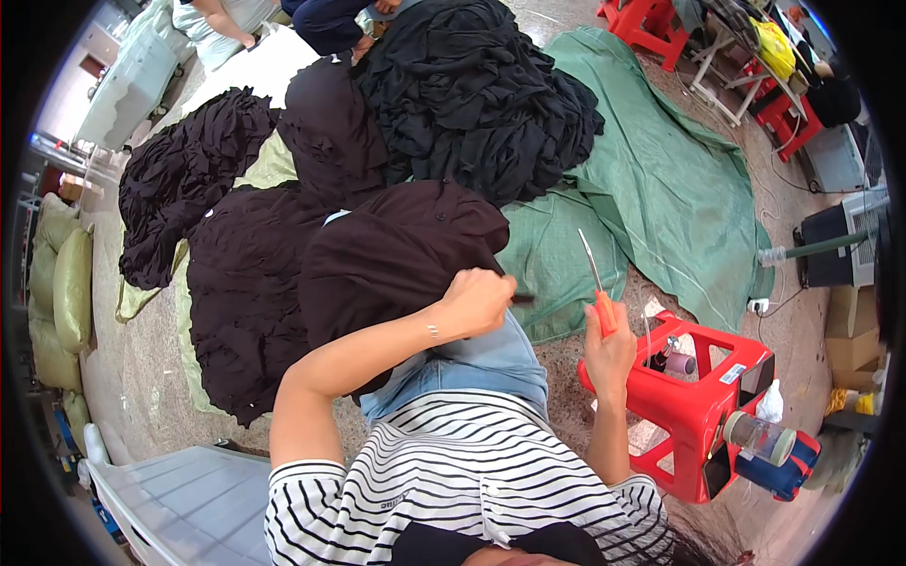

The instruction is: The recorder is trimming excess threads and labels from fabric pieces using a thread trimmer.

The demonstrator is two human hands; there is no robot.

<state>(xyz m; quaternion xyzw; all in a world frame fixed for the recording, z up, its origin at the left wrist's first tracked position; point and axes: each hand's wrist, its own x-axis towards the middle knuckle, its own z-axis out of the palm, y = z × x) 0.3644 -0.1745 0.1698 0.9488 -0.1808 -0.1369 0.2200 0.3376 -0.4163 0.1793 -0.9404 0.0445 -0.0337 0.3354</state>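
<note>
Left hand fisted, gripping edge of dark brown garment draped over lap, on light denim jeans. Right hand closed round orange handle of scissors, blades up and tilted left, tip over green tarp; blades look nearly together, hard to tell. Scissors apart from garment, just right of left hand. Red plastic stool beside right hand, thread spool on top. Heaps of dark clothing beyond knees: black pile on tarp, brown piles to left. Striped shirt at bottom. Clear bottle by stool.
</note>
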